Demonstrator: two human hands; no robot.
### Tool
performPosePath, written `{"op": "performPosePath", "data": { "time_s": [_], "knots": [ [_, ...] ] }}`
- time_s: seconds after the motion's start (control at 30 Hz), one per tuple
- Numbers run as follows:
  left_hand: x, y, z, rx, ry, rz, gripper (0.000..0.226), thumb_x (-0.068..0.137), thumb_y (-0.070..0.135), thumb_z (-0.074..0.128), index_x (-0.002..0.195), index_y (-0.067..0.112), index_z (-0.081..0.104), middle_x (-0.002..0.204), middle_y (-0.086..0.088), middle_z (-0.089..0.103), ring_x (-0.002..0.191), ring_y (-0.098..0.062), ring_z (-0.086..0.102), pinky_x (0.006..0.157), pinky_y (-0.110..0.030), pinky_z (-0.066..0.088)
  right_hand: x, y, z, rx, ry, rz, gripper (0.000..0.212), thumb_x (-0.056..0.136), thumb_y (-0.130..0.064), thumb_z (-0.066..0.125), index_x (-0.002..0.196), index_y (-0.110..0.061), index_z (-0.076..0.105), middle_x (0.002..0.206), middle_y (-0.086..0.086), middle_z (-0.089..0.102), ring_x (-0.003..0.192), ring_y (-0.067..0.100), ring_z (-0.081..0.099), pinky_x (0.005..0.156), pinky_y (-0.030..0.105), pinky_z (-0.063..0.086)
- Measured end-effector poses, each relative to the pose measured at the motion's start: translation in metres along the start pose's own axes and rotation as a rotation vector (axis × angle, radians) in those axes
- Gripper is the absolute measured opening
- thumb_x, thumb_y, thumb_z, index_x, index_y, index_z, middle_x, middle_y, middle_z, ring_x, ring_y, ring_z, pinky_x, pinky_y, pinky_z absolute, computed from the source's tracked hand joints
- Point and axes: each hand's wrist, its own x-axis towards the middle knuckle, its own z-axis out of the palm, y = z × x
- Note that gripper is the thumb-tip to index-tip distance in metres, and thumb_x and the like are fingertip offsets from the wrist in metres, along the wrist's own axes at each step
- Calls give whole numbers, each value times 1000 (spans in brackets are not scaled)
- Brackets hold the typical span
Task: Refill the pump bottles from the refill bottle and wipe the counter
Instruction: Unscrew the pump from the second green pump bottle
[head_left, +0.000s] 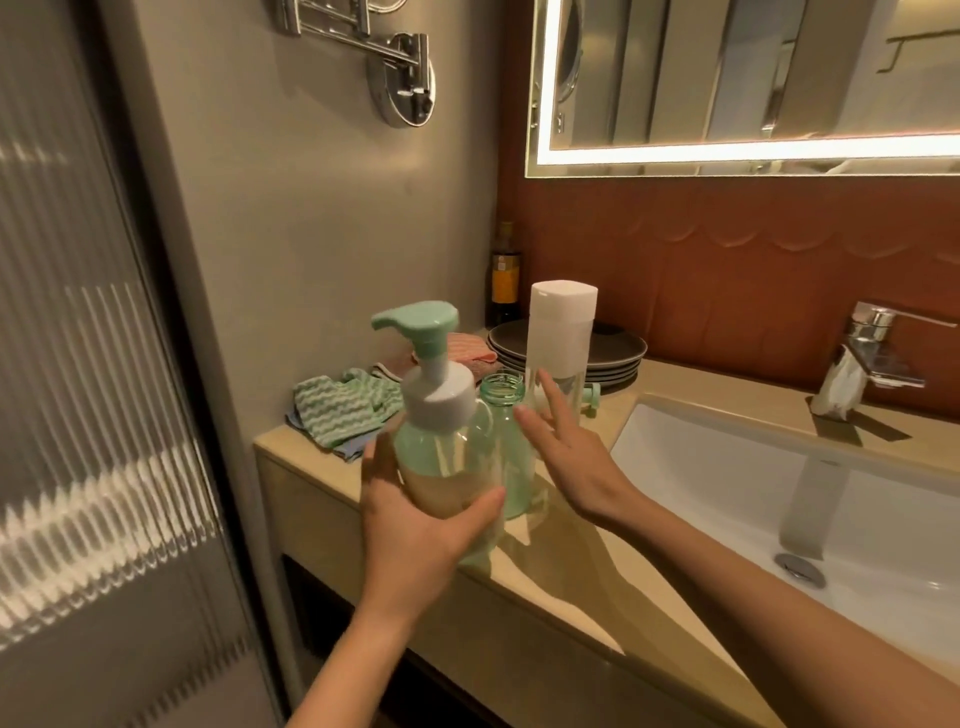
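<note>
- The left hand (415, 525) grips the pump bottle (441, 441) around its lower body. It is smooth plastic, part full, probably slippery.
- The right hand (566, 457) is open, fingers spread, just beside the uncapped bottle (501, 395) and the refill bottle (561, 332).
- Best hold: the middle.

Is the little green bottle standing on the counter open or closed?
Open. The green bottle has a bare threaded mouth, with no pump or cap on it.

Beige counter (571, 561), sink (727, 467) sunk into it, tap (872, 348) behind; at the left end a green cloth (337, 410), pink cloth (467, 351) behind it; plates (618, 353) and dark bottle (505, 275) in the corner; open green bottle (506, 447) just beside a taller capped bottle (561, 332).
</note>
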Motion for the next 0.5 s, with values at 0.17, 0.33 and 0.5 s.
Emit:
{"op": "performPosePath", "data": {
  "time_s": [0.17, 0.33, 0.5],
  "knots": [
    [-34, -2, 48, 99, -102, -48, 88, 47, 42, 84, 126, 32, 45, 112, 12, 58, 106, -11, 57, 86, -27, 52, -11, -4, -31, 230, 229, -77, 61, 87, -62, 24, 132, -27, 45, 124, -12, 55, 114, 6, 51, 88, 20, 40],
    [-43, -9, 81, 162, -120, -95, 83, 51, 38, 82, 125, 32, 44, 109, 12, 58, 104, -15, 55, 85, -34, 52, -30, 2, -52, 346, 265, -141, 47, 86, -56, 27, 108, -28, 59, 105, -11, 64, 100, 7, 60, 83, 24, 47],
    [-36, -11, 97, 180, -125, -76, 78, 56, 32, 85, 120, 41, 42, 108, 16, 60, 101, -7, 57, 79, -21, 48, -38, -1, -61, 250, 79, -113, 43, 74, -58, 65, 103, -27, 61, 98, -16, 64, 93, -3, 58, 74, 13, 47]
  ]
}}
